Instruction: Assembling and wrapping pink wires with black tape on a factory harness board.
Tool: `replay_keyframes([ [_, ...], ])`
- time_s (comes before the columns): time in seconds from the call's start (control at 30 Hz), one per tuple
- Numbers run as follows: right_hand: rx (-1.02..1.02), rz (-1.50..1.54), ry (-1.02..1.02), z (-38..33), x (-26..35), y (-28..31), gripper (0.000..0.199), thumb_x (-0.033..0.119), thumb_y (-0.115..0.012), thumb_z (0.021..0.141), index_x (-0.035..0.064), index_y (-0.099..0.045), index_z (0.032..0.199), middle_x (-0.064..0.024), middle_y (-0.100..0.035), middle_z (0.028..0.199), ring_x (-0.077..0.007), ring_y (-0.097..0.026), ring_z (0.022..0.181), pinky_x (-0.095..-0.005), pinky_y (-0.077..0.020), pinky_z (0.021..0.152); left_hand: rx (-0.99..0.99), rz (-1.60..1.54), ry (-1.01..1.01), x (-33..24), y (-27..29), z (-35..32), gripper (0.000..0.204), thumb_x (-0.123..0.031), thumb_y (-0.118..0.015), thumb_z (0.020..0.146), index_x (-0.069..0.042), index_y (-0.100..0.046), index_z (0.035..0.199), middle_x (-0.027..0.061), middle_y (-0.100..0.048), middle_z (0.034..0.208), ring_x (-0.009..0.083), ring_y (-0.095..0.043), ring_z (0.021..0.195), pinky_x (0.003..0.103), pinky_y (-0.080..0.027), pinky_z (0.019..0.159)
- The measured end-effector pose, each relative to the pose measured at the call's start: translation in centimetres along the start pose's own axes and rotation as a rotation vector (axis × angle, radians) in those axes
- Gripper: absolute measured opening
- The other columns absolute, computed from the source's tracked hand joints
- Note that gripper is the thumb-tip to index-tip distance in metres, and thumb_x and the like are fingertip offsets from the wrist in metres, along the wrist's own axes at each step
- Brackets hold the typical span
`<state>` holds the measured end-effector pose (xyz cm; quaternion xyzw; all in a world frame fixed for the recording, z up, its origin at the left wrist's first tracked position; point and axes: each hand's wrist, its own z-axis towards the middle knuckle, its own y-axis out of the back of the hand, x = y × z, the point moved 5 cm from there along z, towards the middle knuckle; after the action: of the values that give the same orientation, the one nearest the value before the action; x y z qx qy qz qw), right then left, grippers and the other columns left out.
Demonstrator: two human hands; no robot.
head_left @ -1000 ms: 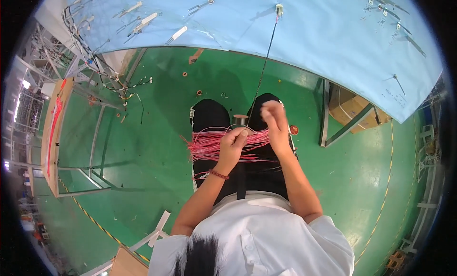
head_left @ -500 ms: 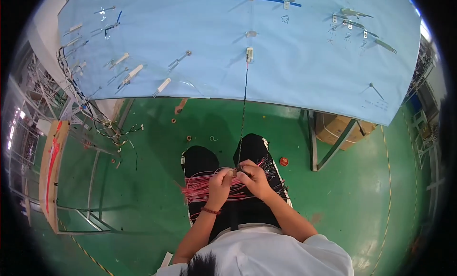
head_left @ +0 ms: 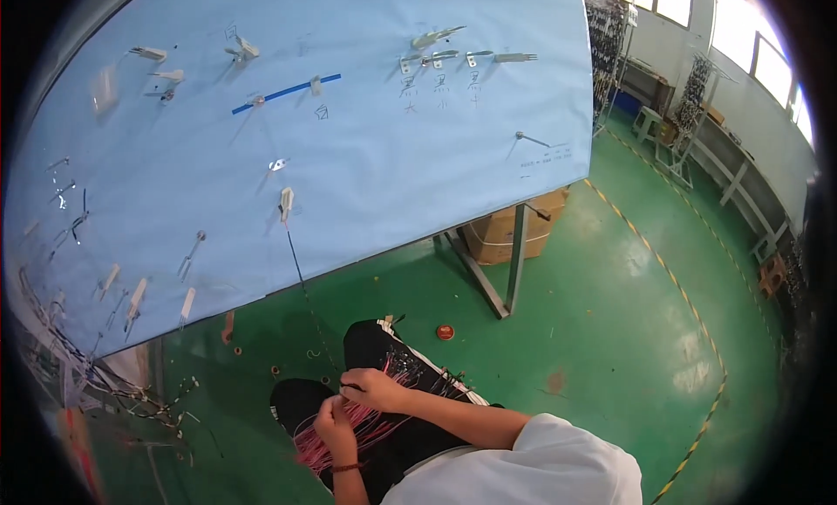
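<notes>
A thin dark twisted wire (head_left: 297, 265) runs taut from a white connector (head_left: 287, 200) on the blue-covered board down to my hands. My right hand (head_left: 377, 389) is closed on the wire's near end, and a small dark piece shows at its fingers, too small to name. Just below it, my left hand (head_left: 334, 425) pinches at the same end, its fingertips close to the right ones. What lies between the fingertips is hidden. Under both hands, a bundle of pink and red wires (head_left: 311, 450) with dark ends lies across my lap.
The tilted board (head_left: 392, 200) fills the area ahead, with clips, pins and a blue strip (head_left: 288, 93) on it. A cardboard box (head_left: 510, 235) stands behind the metal table leg (head_left: 519, 257). Wire harnesses (head_left: 144, 409) hang at the left. A red round lid (head_left: 445, 332) lies on the green floor.
My view has turned to the right, so the board and my hands appear farther left and lower. Both hands stay together at the wire's end.
</notes>
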<state>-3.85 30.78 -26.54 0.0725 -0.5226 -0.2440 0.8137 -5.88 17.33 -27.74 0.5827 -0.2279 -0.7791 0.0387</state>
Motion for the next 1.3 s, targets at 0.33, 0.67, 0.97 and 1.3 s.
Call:
replay_keyframes([
  [0.33,0.274,0.346,-0.349,5.5,4.6,7.4,0.009,0.009,-0.055,0.087,0.0020,-0.061,0.088,-0.0035,-0.060,0.077,-0.0101,-0.054,0.061,-0.0245,-0.0449,0.056,0.109,-0.192,0.124,0.4,-0.4,2.5,0.023,-0.017,-0.052,0.091,0.001,-0.065,0.083,0.0041,-0.059,0.071,0.0107,-0.050,0.062,0.026,-0.042,0.059],
  [0.67,-0.026,-0.808,0.044,31.4,-1.0,10.9,0.020,0.021,-0.058,0.078,0.0041,-0.067,0.085,-0.0195,-0.061,0.075,-0.0369,-0.059,0.072,-0.0433,-0.0483,0.065,0.243,-0.457,0.331,0.2,-0.1,-0.3,0.025,-0.018,-0.045,0.098,-0.001,-0.062,0.104,-0.0036,-0.047,0.064,0.0033,-0.040,0.057,0.018,-0.032,0.051],
  [0.97,-0.007,-0.331,-0.019,29.4,3.6,12.1,0.021,0.015,-0.063,0.074,-0.0033,-0.067,0.083,-0.0183,-0.064,0.067,-0.0268,-0.062,0.060,-0.0347,-0.0495,0.057,-0.279,-0.217,0.241,-1.7,8.8,-0.4,0.013,-0.004,-0.052,0.091,0.001,-0.064,0.095,0.0025,-0.062,0.078,0.0063,-0.045,0.058,0.021,-0.038,0.054],
  [1.3,0.181,-0.394,-1.000,-9.1,-8.6,24.3,0.023,0.009,-0.059,0.080,-0.0038,-0.065,0.098,-0.0067,-0.062,0.070,-0.0149,-0.059,0.063,-0.0291,-0.0462,0.055,0.578,0.255,0.076,-0.8,7.7,-10.5,0.011,-0.011,-0.061,0.082,-0.005,-0.066,0.091,0.0109,-0.064,0.078,0.0303,-0.059,0.069,0.039,-0.048,0.063],
])
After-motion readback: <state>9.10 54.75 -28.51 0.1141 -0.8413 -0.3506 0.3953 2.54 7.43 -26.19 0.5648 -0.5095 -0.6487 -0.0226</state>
